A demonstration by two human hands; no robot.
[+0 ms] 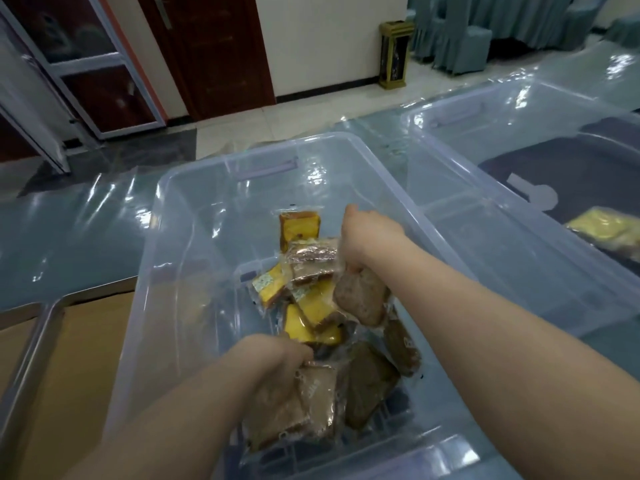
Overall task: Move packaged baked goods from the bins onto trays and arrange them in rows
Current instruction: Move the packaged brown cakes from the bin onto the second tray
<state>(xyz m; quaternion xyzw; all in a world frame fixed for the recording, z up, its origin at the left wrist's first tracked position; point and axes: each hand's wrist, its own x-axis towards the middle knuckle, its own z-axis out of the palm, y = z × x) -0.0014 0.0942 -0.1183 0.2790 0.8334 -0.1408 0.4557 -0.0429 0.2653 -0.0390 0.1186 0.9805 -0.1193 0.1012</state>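
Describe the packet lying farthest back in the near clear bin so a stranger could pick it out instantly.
Start at the large clear bin directly in front of the person. At the far end of its pile lies an orange-brown packaged slice. Unlike the yellow slices and dull brown loaves nearer in, it is amber-crusted and farthest back.

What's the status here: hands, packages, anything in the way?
Left hand grips brown packets; right hand grips a round brown packet. Both inside clear bin. No obstruction seen.
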